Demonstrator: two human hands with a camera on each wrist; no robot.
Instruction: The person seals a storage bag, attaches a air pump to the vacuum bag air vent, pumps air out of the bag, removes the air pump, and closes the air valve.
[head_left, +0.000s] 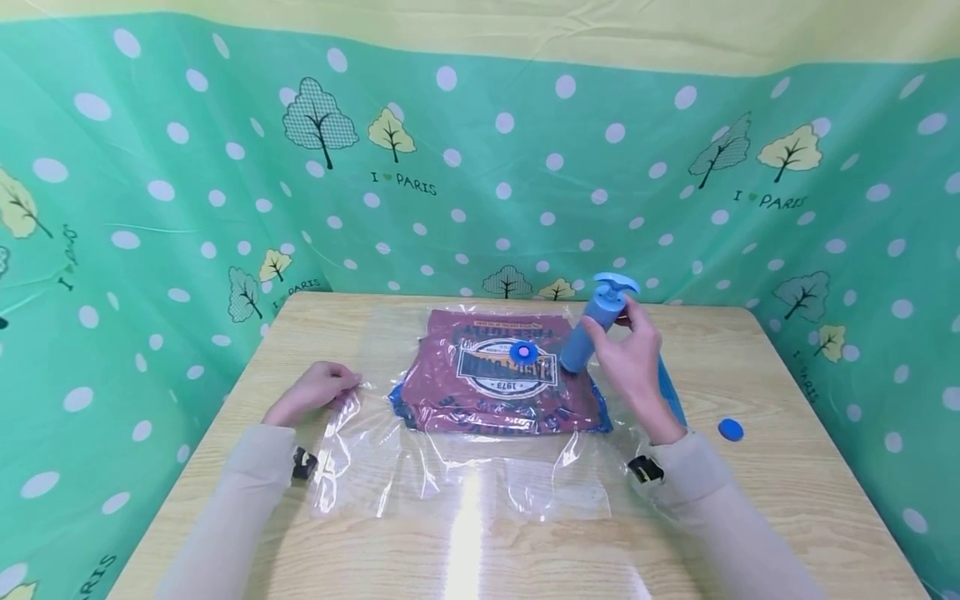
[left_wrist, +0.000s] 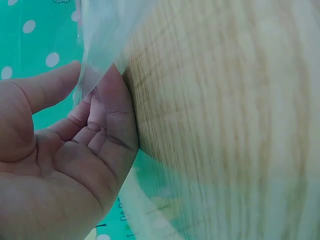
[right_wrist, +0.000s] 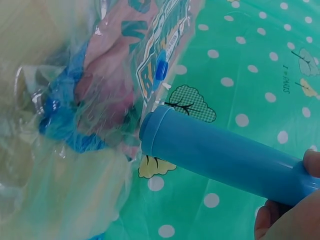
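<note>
A clear plastic vacuum bag [head_left: 450,475] lies on the table with a folded maroon garment [head_left: 435,375] inside, printed with a badge and lettering. On its upper face sits a round blue valve [head_left: 523,352], also seen in the right wrist view. My left hand [head_left: 318,390] pinches the bag's left edge; the left wrist view shows the film between thumb and fingers. My right hand [head_left: 633,350] grips a blue hand pump [head_left: 585,337] near its T-shaped handle. The pump is tilted, its lower end right of the valve and apart from it.
A round blue cap [head_left: 731,429] lies on the wooden table [head_left: 757,500] at the right. Something blue [head_left: 670,396] shows partly behind my right wrist. Green dotted curtains [head_left: 480,200] hang around the table's back and sides.
</note>
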